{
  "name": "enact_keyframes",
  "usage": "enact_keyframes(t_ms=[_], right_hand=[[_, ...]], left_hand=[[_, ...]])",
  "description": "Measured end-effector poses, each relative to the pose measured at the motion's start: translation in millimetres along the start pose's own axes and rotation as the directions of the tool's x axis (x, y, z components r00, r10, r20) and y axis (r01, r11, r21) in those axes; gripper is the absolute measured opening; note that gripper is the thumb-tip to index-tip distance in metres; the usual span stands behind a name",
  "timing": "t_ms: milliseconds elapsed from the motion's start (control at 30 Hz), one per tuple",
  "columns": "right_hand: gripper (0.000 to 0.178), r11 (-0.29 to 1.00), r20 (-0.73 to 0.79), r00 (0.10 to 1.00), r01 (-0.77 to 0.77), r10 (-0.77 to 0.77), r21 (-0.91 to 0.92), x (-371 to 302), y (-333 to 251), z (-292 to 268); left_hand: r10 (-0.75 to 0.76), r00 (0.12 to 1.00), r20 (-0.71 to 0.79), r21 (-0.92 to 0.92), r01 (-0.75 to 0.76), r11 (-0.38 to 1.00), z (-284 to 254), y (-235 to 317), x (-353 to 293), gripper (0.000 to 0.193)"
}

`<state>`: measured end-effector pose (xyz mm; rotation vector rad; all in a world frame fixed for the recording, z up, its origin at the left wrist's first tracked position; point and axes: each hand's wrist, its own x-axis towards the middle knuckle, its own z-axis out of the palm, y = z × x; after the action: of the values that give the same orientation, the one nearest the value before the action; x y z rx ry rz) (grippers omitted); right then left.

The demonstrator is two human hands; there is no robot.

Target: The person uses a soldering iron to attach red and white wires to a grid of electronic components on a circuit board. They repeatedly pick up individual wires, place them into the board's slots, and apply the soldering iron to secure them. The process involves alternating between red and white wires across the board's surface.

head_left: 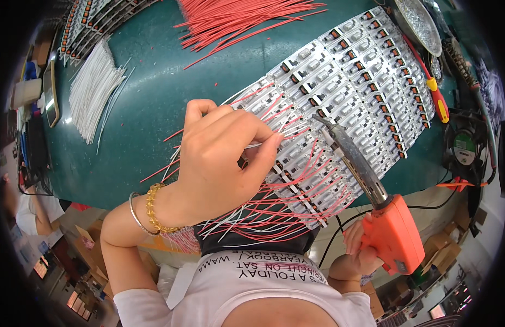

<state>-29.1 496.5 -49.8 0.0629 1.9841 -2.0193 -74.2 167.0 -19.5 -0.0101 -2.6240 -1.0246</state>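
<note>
My left hand (222,147) pinches a thin white wire (254,145) between thumb and forefinger, its tip over the rows of small plastic switch housings (350,65). In my right hand (359,248) is a soldering gun (394,234) with an orange-red body and a long metal barrel. Its dark bent tip reaches over the housings just right of the wire's end. Red wires (312,188) and white wires trail from the nearer housings toward my lap. The palm of my left hand hides part of these rows.
A pile of red wires (230,22) lies at the back, a bundle of white wires (94,90) at the left. At the right are a metal bowl (418,24), a red-and-yellow screwdriver (437,101) and a small fan (464,146). A black cable (427,207) runs below the table edge.
</note>
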Motion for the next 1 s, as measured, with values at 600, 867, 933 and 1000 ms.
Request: enact_keyframes(t_ms=[600,867,933,1000], right_hand=[[0.079,0.984,-0.026,0.992,0.119,-0.123,-0.129,11.1,-18.4,25.0],[0.079,0.952,0.064,0.961,0.276,-0.27,-0.13,21.9,-20.1,30.1],[0.078,0.956,0.037,0.966,0.26,-0.257,-0.135,18.4,-17.9,26.5],[0.078,0.959,0.063,0.966,0.258,-0.252,-0.121,21.6,-24.7,32.6]], left_hand=[[0.04,0.999,-0.024,0.045,-0.039,0.998,4.5,-0.8,-1.0,0.015],[0.057,0.998,-0.037,0.057,-0.055,0.997,4.6,-0.4,-0.2,0.016],[0.059,0.998,-0.028,0.059,-0.057,0.997,3.6,-1.0,-0.4,0.013],[0.022,0.999,-0.041,0.04,-0.021,0.999,3.7,1.3,-0.3,0.011]])
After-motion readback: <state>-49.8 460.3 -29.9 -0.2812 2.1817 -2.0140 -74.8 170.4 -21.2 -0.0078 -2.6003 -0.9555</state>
